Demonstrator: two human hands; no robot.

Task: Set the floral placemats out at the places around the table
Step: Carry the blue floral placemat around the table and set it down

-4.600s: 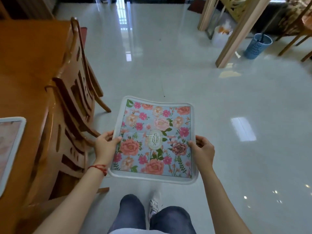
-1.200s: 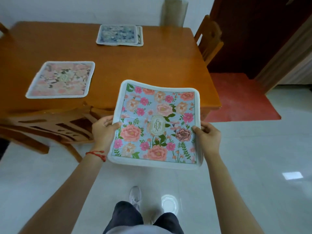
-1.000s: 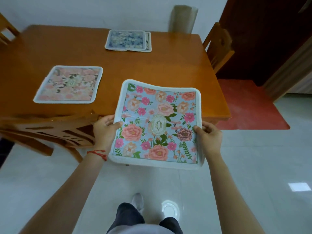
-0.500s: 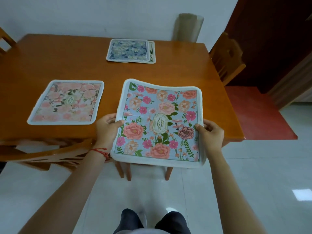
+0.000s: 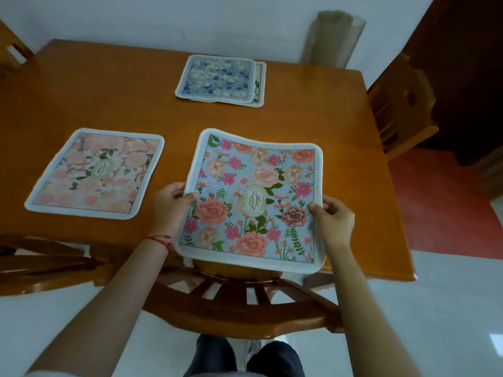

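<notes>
The light-blue fabric placemat printed with pink and peach flowers (image 5: 251, 202) is held over the near edge of the brown wooden tabletop (image 5: 272, 118), toward its near right corner. It is close to square, only a little longer from near to far. Its far edge points across the tabletop toward the white wall (image 5: 190, 17), while its near edge overhangs the curved top rail of the brown wooden chair (image 5: 239, 308) pushed in below. The oval label at its centre reads GARDEN, with the letters upright to the viewer. The mat bows slightly — its far corners curl up, and whether any of it touches the wood cannot be told.

The left hand (image 5: 170, 205) grips the mat's left edge, thumb on the printed face and fingers curled beneath. A red string bracelet (image 5: 160, 239) circles that wrist. The right hand (image 5: 333, 219) pinches the right edge in the same way, thumb on top.

Four placemats show in all. Besides the held one, a pale pink floral placemat with a white border (image 5: 96, 172) lies flat along the near edge, left of the held mat and apart from it. At the far edge, near the middle, a blue-and-cream floral placemat (image 5: 216, 77) lies on top of a cream-bordered placemat (image 5: 260, 83), of which only the right strip shows.

Four chairs are in view — the one below the mat, one at the near left (image 5: 40, 259), one at the right edge (image 5: 400, 104), and a corner of one at the far left (image 5: 13, 50).
</notes>
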